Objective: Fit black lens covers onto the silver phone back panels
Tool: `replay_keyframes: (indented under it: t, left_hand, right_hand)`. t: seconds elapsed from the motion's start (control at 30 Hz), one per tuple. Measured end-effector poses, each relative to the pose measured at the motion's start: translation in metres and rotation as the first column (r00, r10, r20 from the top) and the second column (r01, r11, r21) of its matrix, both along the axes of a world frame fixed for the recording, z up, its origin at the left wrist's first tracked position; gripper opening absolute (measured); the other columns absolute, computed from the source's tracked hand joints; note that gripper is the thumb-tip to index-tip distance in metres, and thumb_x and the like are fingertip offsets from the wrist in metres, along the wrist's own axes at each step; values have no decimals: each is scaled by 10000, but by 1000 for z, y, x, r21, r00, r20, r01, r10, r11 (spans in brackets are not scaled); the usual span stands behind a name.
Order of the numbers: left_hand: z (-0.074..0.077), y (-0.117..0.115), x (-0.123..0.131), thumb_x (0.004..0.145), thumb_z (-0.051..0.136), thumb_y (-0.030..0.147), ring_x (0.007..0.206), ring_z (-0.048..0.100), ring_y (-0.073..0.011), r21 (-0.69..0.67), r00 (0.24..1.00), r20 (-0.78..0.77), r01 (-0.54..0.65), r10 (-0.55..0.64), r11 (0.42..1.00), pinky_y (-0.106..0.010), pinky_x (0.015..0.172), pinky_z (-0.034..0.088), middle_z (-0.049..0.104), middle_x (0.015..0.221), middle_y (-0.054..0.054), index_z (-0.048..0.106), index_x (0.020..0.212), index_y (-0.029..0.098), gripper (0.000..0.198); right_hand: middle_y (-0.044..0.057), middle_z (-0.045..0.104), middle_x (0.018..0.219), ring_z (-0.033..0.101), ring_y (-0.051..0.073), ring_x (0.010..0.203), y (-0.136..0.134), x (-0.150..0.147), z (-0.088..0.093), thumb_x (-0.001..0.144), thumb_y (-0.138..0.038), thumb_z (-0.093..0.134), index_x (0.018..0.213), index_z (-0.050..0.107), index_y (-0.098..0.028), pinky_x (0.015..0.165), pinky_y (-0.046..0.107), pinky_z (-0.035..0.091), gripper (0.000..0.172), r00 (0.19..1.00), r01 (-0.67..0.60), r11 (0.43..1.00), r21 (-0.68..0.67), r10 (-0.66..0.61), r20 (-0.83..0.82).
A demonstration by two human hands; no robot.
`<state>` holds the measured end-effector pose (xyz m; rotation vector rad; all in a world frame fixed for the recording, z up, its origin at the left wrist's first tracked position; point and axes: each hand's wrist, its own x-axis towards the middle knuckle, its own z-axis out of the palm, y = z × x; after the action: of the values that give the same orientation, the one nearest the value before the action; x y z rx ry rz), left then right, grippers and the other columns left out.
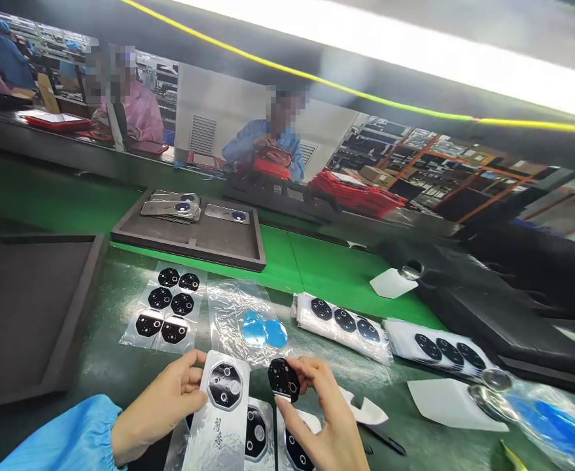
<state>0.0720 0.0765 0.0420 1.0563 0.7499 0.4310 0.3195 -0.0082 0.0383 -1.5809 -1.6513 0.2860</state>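
My left hand (pixel 162 402) grips the left edge of a silver phone back panel (pixel 218 425), which has a black octagonal camera area near its top. Just right of it, my right hand (pixel 324 409) pinches a loose black octagonal piece (pixel 283 379) between thumb and fingers. The piece is apart from the panel. Under and beside my hands lie more silver panels (pixel 266 425) with black octagons. A clear sheet (pixel 142 337) with several black octagonal pieces lies beyond my left hand, and a clear film with blue round pieces (pixel 262 330) is to its right.
A dark tray (pixel 189 247) holds stacked panels at the back. Another dark tray (pixel 78 327) stands at left. Packs of black pieces (pixel 343 320) (pixel 437 350), white scrapers (pixel 456 405) and tweezers (pixel 383 438) lie at right. Other people (pixel 252 140) sit beyond the bench.
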Motion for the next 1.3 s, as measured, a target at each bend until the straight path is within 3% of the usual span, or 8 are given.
replay_keyframes:
  t: [0.2,0.4,1.0,1.3]
  left_hand:
    - [-3,3,0,767,606,145,890,689,-214,-48,1000,7,-19,20,999,-345,814,464,726,1003,-51,518,1152,184,397]
    - [7,3,-2,787,610,152,912,691,-223,-98,999,-25,-24,22,995,-364,849,473,730,1017,-56,513,1178,181,404]
    - [8,4,-3,798,639,195,920,691,-235,-99,1000,-21,-24,22,995,-376,860,473,728,1027,-61,528,1190,188,407]
    - [11,6,-2,786,592,133,942,688,-218,-94,999,-42,-28,24,995,-334,822,463,733,1030,-62,517,1190,174,413]
  right_hand:
    - [46,554,1008,546,172,772,0,-2,-9,862,-234,642,1177,560,-231,717,291,496,325,999,11,1000,-29,-12,-37]
    - [52,551,1006,540,169,755,-1,2,-12,880,-270,641,1201,542,-235,684,287,506,338,1000,4,999,-53,-5,-7]
    - [56,555,1001,549,174,751,-2,2,-10,891,-293,633,1202,548,-231,666,301,516,328,1000,21,997,-75,-20,17]
    - [58,545,1026,521,178,781,-2,-6,-9,897,-313,623,1184,561,-236,702,307,492,304,996,54,995,-87,-60,-70]
